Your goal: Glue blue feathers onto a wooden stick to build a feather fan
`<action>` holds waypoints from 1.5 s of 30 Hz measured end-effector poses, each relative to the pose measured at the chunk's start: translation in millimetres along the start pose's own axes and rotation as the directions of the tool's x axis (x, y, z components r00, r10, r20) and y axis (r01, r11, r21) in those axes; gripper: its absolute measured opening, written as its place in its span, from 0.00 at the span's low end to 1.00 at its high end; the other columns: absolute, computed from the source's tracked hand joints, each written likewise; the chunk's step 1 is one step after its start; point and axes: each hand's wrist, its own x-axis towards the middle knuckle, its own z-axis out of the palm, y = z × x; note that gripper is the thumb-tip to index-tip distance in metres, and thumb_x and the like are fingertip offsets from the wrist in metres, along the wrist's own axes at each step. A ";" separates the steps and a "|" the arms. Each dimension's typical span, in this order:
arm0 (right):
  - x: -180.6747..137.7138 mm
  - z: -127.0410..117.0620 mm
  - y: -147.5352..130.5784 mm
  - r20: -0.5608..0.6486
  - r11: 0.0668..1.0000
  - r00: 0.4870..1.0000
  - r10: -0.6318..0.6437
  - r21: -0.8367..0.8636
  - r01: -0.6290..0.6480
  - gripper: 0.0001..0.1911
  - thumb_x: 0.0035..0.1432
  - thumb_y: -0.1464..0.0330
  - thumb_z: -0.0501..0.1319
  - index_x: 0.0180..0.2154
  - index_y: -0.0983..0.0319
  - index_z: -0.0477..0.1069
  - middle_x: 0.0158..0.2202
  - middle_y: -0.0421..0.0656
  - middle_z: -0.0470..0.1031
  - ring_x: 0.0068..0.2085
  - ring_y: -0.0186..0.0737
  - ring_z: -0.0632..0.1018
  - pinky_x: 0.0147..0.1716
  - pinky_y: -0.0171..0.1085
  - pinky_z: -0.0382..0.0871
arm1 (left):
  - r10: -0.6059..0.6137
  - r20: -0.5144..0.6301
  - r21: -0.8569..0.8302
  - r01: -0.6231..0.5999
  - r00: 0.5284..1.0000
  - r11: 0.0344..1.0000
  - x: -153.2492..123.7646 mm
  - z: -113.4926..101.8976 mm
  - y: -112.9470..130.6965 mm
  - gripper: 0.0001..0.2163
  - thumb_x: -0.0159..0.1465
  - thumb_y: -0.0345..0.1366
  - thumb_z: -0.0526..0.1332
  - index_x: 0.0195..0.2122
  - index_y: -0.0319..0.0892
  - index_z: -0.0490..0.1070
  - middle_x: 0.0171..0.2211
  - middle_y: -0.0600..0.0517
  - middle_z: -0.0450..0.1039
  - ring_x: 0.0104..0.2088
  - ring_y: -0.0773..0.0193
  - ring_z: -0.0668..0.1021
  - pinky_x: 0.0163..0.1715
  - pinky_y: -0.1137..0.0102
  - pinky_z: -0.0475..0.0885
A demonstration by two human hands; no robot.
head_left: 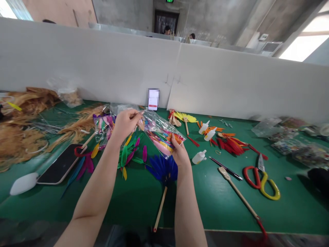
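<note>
Both my hands hold a clear plastic bag of coloured feathers [160, 132] above the green table [213, 202]. My left hand [125, 122] pinches the bag's upper end, fingers closed. My right hand [180, 151] grips the lower end from below, fingers wrapped round it. Under the bag lies a blue feather fan [162, 168] on a wooden stick. Loose green, yellow and magenta feathers [130, 154] lie spread beneath my left wrist.
Scissors with red and yellow handles [260, 178], small white glue bottles [199, 156], a wooden stick [240, 193], red and orange feathers [231, 144], a yellow fan [185, 118] lie right. A tablet [60, 168] and tan feather heaps [23, 130] lie left. A white partition [102, 65] stands behind.
</note>
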 end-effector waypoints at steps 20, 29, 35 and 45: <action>-33.7 31.8 8.1 0.648 0.851 0.686 0.331 -0.518 0.079 0.08 0.51 0.64 0.65 0.27 0.63 0.76 0.23 0.36 0.74 0.25 0.30 0.73 0.29 0.30 0.69 | -0.013 0.193 -0.425 0.096 0.981 0.900 -18.0 -2.1 30.3 0.07 0.62 0.40 0.59 0.35 0.43 0.69 0.23 0.54 0.71 0.22 0.69 0.73 0.23 0.74 0.69; -21.1 29.7 2.9 0.279 0.897 0.955 0.099 -0.440 0.036 0.18 0.44 0.58 0.69 0.19 0.62 0.65 0.14 0.31 0.58 0.16 0.25 0.59 0.15 0.29 0.54 | -0.113 0.390 -0.269 0.231 0.914 0.935 -14.4 -19.2 9.4 0.38 0.62 0.50 0.58 0.67 0.49 0.38 0.57 0.43 0.67 0.54 0.47 0.71 0.51 0.58 0.68; -22.2 31.7 3.2 0.237 0.908 0.971 0.021 -0.411 0.080 0.16 0.41 0.61 0.72 0.32 0.62 0.74 0.24 0.38 0.75 0.23 0.33 0.73 0.24 0.33 0.69 | -0.064 0.586 -0.250 0.255 0.808 0.934 -9.3 3.2 2.2 0.39 0.57 0.41 0.64 0.66 0.41 0.47 0.44 0.44 0.76 0.46 0.49 0.77 0.47 0.59 0.70; -18.1 27.2 6.9 0.239 0.883 0.961 -0.137 -0.410 0.228 0.15 0.44 0.62 0.70 0.35 0.62 0.77 0.36 0.44 0.81 0.38 0.46 0.80 0.42 0.43 0.73 | -0.007 0.659 -0.271 0.246 0.752 0.931 -6.9 22.0 -1.2 0.18 0.53 0.41 0.67 0.42 0.38 0.70 0.42 0.46 0.75 0.45 0.53 0.76 0.42 0.63 0.70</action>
